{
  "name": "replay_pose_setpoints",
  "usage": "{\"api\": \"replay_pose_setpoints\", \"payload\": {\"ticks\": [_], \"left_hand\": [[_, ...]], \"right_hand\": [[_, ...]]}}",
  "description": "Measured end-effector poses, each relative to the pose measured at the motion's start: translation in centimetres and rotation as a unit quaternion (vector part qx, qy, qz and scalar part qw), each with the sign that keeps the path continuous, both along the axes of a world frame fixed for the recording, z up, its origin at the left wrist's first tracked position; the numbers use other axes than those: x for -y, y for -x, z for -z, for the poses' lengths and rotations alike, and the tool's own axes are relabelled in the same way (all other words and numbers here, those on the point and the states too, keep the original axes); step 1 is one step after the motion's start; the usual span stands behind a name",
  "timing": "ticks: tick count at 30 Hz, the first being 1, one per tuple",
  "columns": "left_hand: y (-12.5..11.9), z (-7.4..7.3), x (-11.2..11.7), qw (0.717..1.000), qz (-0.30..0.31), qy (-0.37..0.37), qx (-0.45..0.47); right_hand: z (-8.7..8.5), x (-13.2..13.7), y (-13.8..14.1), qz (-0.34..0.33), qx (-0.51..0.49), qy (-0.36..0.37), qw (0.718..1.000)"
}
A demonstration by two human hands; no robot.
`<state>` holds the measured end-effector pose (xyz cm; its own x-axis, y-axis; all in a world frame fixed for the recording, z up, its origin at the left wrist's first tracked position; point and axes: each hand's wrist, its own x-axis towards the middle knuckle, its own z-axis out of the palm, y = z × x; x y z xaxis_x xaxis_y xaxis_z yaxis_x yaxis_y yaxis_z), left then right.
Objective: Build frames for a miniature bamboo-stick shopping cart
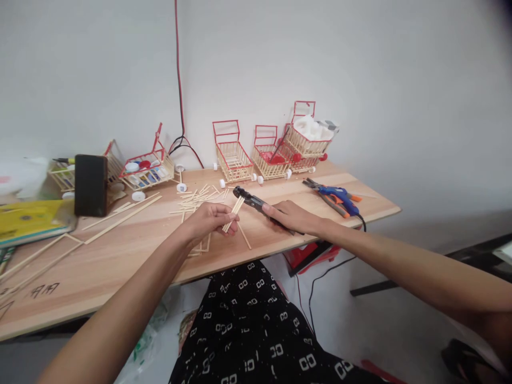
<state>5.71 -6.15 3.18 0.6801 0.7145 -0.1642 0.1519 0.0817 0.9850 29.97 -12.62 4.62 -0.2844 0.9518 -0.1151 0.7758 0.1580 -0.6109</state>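
Note:
My left hand [210,217] pinches a small bundle of thin bamboo sticks [234,212] above the wooden table [120,250]. My right hand [294,216] is wrapped round the handles of black cutting pliers [248,197], whose jaws meet the upper ends of the sticks. A loose stick [244,236] lies on the table just below the hands. Cut stick pieces [196,198] are scattered behind my left hand.
Small stick-built carts with red frames [232,152] [308,137] [146,168] stand along the wall. A blue glue gun [340,194] lies at the right. A black phone [90,185] stands at the left, beside a yellow book [24,220] and long sticks [120,216].

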Motion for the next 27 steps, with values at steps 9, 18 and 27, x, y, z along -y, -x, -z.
{"api": "replay_pose_setpoints", "payload": {"ticks": [9, 18, 27], "left_hand": [[0.4, 0.0, 0.9, 0.999, 0.011, -0.025, 0.028], [0.2, -0.1, 1.1, 0.999, 0.034, 0.022, 0.032], [0.2, 1.1, 1.1, 0.984, 0.07, 0.094, 0.131]], "right_hand": [[-1.7, 1.0, -0.5, -0.021, -0.002, 0.019, 1.0], [-2.0, 1.3, -0.3, -0.017, 0.033, -0.026, 0.999], [-2.5, 1.3, -0.5, -0.046, 0.047, -0.085, 0.994]]}}
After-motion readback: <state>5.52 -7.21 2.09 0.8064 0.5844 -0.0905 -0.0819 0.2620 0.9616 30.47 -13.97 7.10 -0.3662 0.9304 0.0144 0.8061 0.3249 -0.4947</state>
